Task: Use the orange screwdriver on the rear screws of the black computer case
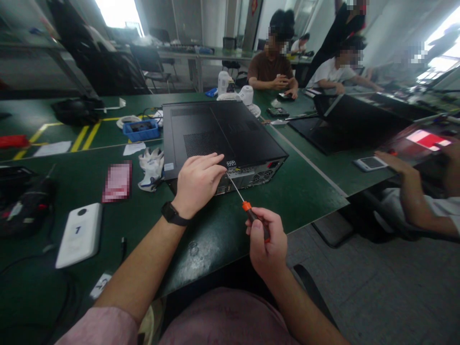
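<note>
A black desktop computer case [230,129] lies flat on the green table, its back panel with ports and a fan grille turned toward me. In my right hand [268,237] is a screwdriver [247,207] with an orange and dark handle, its thin shaft pointing up and left to the case's rear edge. My left hand [199,182], with a black watch on the wrist, rests over that edge. Its thumb and index finger meet by the screwdriver's tip, other fingers stretched over the lid. Whatever lies between those fingertips is hidden.
Left of the case are white gloves [152,168], a blue parts tray [141,130], a pink packet [118,181] and a white power bank [79,235]. Dark flat panels [359,120] lie at right, with a phone [371,164] near a co-worker's hand. Other people sit across the table.
</note>
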`<state>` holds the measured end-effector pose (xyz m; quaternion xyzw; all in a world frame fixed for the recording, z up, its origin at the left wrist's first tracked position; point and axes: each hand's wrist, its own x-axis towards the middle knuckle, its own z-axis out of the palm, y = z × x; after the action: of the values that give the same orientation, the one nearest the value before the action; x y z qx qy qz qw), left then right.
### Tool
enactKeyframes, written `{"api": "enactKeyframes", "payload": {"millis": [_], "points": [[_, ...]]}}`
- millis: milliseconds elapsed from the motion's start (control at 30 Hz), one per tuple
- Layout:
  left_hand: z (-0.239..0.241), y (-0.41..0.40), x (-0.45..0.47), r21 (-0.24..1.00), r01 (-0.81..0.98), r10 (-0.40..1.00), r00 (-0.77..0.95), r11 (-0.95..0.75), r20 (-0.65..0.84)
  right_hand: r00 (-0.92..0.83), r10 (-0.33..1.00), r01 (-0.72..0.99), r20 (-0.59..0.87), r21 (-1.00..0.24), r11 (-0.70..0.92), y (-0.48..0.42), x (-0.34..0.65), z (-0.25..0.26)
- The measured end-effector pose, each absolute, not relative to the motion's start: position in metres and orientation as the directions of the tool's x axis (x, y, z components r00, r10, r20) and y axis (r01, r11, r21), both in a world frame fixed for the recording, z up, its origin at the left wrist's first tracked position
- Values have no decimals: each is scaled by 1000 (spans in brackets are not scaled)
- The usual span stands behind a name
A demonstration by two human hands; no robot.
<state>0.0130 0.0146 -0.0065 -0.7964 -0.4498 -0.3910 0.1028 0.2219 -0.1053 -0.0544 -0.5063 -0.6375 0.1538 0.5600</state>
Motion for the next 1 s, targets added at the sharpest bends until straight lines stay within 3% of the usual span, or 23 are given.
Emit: {"api": "enactKeyframes", "payload": {"millis": [300, 700, 1000], "points": [[-8, 15, 14, 172, 790, 603, 287, -589, 744, 148, 838, 423, 525, -799, 427, -105, 225, -60], [-6, 13, 16, 239, 792, 668, 264, -562, 696, 157, 848, 422, 507, -810, 406, -105, 225, -67], [-7, 14, 15, 206, 785, 634, 283, -584, 719, 156, 837, 441, 525, -795, 417, -106, 225, -63]]}}
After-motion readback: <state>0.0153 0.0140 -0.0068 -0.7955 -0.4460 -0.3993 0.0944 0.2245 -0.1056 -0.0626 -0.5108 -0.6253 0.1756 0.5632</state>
